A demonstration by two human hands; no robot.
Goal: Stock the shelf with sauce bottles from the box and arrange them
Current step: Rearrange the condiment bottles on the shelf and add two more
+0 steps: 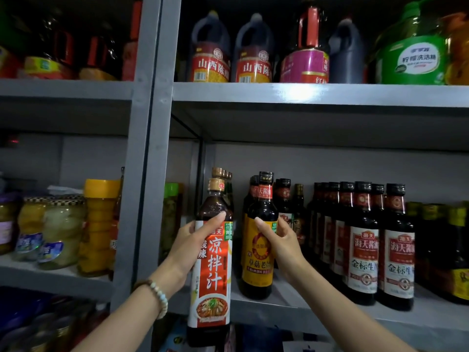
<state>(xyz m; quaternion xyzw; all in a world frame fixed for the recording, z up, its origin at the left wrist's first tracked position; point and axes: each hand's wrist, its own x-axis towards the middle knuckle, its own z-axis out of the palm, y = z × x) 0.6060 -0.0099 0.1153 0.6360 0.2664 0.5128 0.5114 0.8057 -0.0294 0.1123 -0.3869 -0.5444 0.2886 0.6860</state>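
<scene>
My left hand (194,243) grips a tall brown sauce bottle with a red and white label (212,270), held upright in front of the middle shelf's front edge, its base below shelf level. My right hand (278,240) wraps around the right side of a dark bottle with a yellow label (257,252) that stands on the grey shelf (286,304). Similar gold-capped bottles (227,179) stand behind the held one. A row of dark soy sauce bottles with red and white labels (364,252) fills the shelf to the right. The box is out of view.
A grey upright post (144,153) splits the shelving. Jars of preserved fruit (62,232) and a yellow-lidded jar (100,224) stand on the left bay. Large vinegar jugs (210,52) and a green detergent jug (412,52) sit on the upper shelf. Packaged goods lie below.
</scene>
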